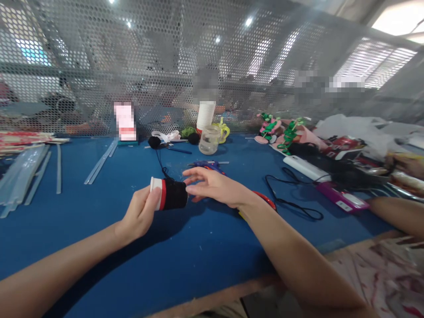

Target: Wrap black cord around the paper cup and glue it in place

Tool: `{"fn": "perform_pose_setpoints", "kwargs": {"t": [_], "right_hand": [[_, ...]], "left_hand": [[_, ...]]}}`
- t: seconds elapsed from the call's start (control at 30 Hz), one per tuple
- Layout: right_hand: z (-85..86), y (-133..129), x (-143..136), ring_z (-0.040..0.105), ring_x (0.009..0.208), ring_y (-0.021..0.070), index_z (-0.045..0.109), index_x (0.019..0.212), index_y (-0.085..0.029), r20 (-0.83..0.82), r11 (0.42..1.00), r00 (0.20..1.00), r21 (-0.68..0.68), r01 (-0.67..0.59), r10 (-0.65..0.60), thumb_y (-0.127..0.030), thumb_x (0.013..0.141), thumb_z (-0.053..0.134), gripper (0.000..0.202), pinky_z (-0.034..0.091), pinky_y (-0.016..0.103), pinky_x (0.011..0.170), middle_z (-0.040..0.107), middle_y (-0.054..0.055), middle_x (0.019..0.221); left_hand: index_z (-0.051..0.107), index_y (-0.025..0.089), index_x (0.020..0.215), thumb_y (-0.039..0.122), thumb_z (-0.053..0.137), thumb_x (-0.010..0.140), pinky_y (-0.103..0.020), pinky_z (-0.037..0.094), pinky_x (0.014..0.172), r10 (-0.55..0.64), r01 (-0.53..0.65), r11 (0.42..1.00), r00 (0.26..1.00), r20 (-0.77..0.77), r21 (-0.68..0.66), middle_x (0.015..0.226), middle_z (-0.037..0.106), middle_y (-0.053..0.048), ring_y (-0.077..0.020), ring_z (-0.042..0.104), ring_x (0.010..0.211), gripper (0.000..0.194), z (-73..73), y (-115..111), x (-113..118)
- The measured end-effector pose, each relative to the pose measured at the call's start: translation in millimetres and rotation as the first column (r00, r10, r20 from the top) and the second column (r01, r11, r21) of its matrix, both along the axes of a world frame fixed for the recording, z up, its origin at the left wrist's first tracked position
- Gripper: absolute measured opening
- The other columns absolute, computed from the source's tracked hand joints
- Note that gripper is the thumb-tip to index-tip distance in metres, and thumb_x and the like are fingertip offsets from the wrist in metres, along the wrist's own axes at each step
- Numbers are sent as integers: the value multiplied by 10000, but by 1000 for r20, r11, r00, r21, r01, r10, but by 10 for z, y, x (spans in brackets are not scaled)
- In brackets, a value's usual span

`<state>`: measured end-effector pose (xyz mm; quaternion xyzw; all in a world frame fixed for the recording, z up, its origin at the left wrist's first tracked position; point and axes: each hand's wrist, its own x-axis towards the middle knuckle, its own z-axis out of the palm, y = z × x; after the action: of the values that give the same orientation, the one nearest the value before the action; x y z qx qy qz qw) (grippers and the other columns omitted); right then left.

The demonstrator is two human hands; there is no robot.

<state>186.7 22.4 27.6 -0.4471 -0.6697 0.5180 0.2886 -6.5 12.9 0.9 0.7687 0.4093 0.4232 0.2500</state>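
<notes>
My left hand [141,210] grips the white rim end of a paper cup [168,194], which lies sideways above the blue table. A red band and a wide wrapping of black yarn cover the cup. From its top edge a black strand runs back to a black yarn ball [154,141]. My right hand [212,185] is at the cup's base end, fingers apart and slightly curved, with nothing visible in them. Whether its fingertips touch the black wrapping is hard to tell. Behind my right hand lies a blue glue gun [212,165].
Glue sticks [23,174] lie at the left. Along the back stand a phone [126,121], a clear jar [209,140] and stacked cups [206,115]. A power strip [342,196] with a black cable, pipe-cleaner flowers [289,134] and another person's arm [397,214] are at the right.
</notes>
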Motion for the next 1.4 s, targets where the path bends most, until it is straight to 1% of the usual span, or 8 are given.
{"fn": "perform_pose_setpoints", "kwargs": {"t": [0.13, 0.27, 0.4, 0.5, 0.8, 1.1, 1.3, 1.4], "right_hand": [[-32, 28, -5, 570, 753, 126, 426, 1107, -169, -92, 983, 989, -131, -131, 120, -343, 707, 555, 456, 500, 287, 647, 518, 82, 1020], [-17, 21, -5, 571, 697, 120, 492, 1061, -157, 59, 990, 989, -43, -134, 137, -341, 662, 603, 453, 469, 301, 685, 557, 54, 947], [6, -28, -38, 525, 826, 169, 518, 1044, -159, 281, 959, 959, 258, -115, 40, -327, 605, 651, 489, 432, 325, 723, 538, 67, 973], [-13, -70, -72, 491, 883, 186, 510, 1049, -155, 367, 904, 930, 401, -149, -10, -319, 600, 656, 500, 410, 340, 763, 499, 79, 1000], [-28, -93, -137, 447, 1013, 160, 511, 1011, -160, 241, 861, 967, 469, -196, 89, -299, 820, 408, 257, 343, 330, 885, 489, 87, 1069], [-50, -195, -261, 411, 1088, 157, 525, 1039, -166, 81, 909, 988, 387, -154, 133, -465, 838, 172, 505, 284, 339, 940, 482, 88, 1139], [-36, -9, -106, 566, 740, 139, 556, 824, -141, 20, 929, 987, 340, 144, -160, -427, 835, 289, 392, 472, 272, 633, 592, 78, 839], [66, 167, 125, 547, 541, 101, 518, 756, -129, 129, 852, 901, 402, 335, -415, -377, 844, 287, 350, 452, 226, 491, 589, 67, 710]], "left_hand": [[399, 166, 528, 237, 316, 806, -233, 345, 520, -152, 153, 987, 988, -24, 47, 548, 462, -13, -101, 355, 501, 299, 8, -38, -21], [450, 151, 521, 338, 362, 779, -237, 355, 528, -210, 214, 959, 977, 44, -183, 552, 482, -16, -106, 379, 516, 331, 35, -20, -13], [544, 120, 646, 420, 399, 747, -223, 357, 483, -40, 251, 740, 942, 333, -624, 525, 506, 4, -107, 425, 486, 348, 29, 39, 54], [560, 112, 681, 398, 441, 725, -228, 381, 529, 88, 341, 618, 865, 493, -708, 564, 541, -7, -120, 475, 538, 313, 18, 63, 96], [502, 124, 591, 405, 500, 683, -186, 273, 421, -85, 256, 719, 955, 283, -646, 487, 430, 41, -64, 350, 435, 295, -47, 6, 53], [435, 134, 500, 434, 437, 704, -191, 189, 407, -54, 184, 732, 975, 213, -656, 446, 341, 55, -53, 251, 422, 363, -32, -9, 119], [426, 137, 531, 464, 414, 717, -201, 190, 432, 9, 157, 718, 972, 234, -678, 471, 335, 52, -60, 246, 437, 377, -70, 10, 120], [424, 139, 527, 447, 397, 733, -207, 200, 448, 25, 108, 741, 982, 188, -663, 475, 331, 50, -69, 261, 448, 372, -70, 16, 104]]}}
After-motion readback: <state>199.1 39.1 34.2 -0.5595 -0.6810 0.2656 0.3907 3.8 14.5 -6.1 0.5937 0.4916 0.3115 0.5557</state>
